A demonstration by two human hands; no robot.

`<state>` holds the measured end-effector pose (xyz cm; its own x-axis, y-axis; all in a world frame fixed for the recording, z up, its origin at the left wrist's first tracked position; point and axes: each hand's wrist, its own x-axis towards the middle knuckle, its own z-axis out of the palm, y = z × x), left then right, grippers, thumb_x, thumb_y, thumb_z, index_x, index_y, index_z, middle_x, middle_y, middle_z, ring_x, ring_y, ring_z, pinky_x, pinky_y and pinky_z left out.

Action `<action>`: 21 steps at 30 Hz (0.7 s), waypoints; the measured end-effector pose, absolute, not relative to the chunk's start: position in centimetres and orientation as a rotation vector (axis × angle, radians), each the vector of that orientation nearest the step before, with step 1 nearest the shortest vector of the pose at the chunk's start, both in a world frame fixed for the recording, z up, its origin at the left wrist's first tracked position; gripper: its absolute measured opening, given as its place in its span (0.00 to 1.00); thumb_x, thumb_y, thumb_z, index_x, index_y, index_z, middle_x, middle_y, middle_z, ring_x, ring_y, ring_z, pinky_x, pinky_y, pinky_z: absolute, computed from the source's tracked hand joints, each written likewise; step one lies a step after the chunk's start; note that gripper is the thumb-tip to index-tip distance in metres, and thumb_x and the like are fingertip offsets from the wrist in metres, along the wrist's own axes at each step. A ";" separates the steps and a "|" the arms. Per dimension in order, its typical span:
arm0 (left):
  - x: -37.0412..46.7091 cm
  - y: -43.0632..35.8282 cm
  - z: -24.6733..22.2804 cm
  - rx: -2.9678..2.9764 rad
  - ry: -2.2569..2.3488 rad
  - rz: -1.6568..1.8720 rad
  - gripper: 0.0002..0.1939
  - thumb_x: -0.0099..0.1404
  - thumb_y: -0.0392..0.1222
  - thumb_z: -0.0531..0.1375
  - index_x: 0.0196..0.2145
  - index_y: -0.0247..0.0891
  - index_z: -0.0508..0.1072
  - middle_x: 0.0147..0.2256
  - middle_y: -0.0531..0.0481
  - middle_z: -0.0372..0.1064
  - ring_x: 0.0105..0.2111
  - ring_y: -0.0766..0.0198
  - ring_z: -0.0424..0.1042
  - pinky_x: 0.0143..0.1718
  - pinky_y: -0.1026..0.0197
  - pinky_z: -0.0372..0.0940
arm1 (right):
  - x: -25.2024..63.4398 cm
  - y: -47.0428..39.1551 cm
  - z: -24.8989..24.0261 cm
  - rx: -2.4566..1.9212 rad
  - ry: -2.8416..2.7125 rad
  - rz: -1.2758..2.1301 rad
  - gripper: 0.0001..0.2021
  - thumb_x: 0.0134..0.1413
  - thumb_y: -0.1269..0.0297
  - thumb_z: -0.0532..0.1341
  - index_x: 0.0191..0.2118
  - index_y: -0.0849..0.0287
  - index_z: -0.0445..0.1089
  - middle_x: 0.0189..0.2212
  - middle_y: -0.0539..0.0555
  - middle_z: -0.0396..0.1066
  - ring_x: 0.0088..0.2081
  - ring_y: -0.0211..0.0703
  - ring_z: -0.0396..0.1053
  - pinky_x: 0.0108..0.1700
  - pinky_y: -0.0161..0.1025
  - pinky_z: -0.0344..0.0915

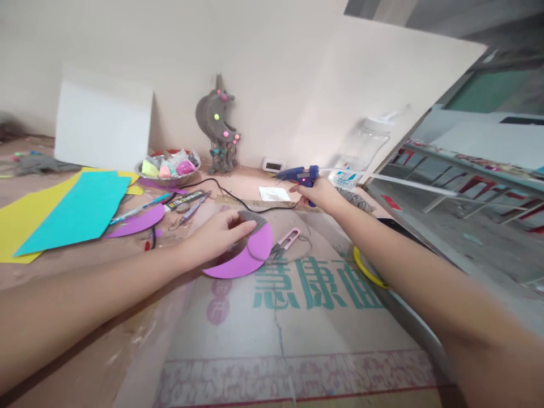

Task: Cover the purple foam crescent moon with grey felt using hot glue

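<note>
Between the thumb and fingers of my left hand [227,229] is a purple paper crescent [244,260]. Its upper tip is covered with grey yarn [253,219], and a loose strand trails across the crescent to the right. My right hand [318,194] reaches farther out and is closed around the handle of a blue glue gun [300,175]. A small red light glows on the gun, and a long clear glue stick [382,179] sticks out of its back. Pink-handled thread snips [287,242] lie just right of the crescent. Behind them is a white square pad [274,194].
A finished grey yarn moon [215,119] with pompoms leans on the wall. Left are a bowl [168,175] of bagged pompoms, cyan card [79,209], yellow card [25,212] and pens. A clear bottle [365,147], grey yarn [356,199] and yellow ring [368,269] are right. A black cord [229,194] crosses behind.
</note>
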<state>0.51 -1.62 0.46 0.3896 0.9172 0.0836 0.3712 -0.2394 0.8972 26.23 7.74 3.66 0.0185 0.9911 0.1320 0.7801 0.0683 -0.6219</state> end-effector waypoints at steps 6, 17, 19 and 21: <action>0.5 -1.8 0.8 1.628 1.104 0.803 0.17 0.63 0.53 0.53 0.25 0.37 0.59 0.19 0.58 0.57 0.16 0.74 0.56 0.16 0.68 0.50 | 26.3 2.4 4.3 -1.499 -1.811 0.600 0.13 0.52 0.59 0.58 0.36 0.62 0.74 0.17 0.52 0.69 0.20 0.36 0.64 0.23 0.31 0.61; 0.5 -1.5 0.4 1.607 1.034 0.856 0.15 0.62 0.49 0.55 0.23 0.38 0.60 0.17 0.58 0.59 0.14 0.75 0.56 0.16 0.70 0.52 | 24.2 -6.7 2.1 -1.479 -1.981 0.645 0.11 0.49 0.51 0.60 0.32 0.51 0.73 0.32 0.50 0.76 0.37 0.49 0.74 0.41 0.42 0.70; 0.5 -1.5 0.6 1.648 1.071 0.861 0.16 0.62 0.49 0.56 0.22 0.37 0.61 0.17 0.57 0.61 0.14 0.75 0.57 0.17 0.70 0.53 | 23.9 -6.8 1.9 -1.426 -2.025 0.725 0.11 0.50 0.52 0.60 0.34 0.51 0.73 0.34 0.50 0.76 0.38 0.47 0.74 0.41 0.41 0.71; 0.4 -1.4 0.8 1.659 1.091 0.864 0.16 0.61 0.49 0.56 0.22 0.36 0.61 0.17 0.56 0.63 0.15 0.74 0.60 0.17 0.70 0.55 | 23.8 -6.7 1.7 -1.418 -2.054 0.721 0.11 0.50 0.52 0.60 0.34 0.53 0.72 0.32 0.50 0.76 0.36 0.46 0.74 0.39 0.40 0.71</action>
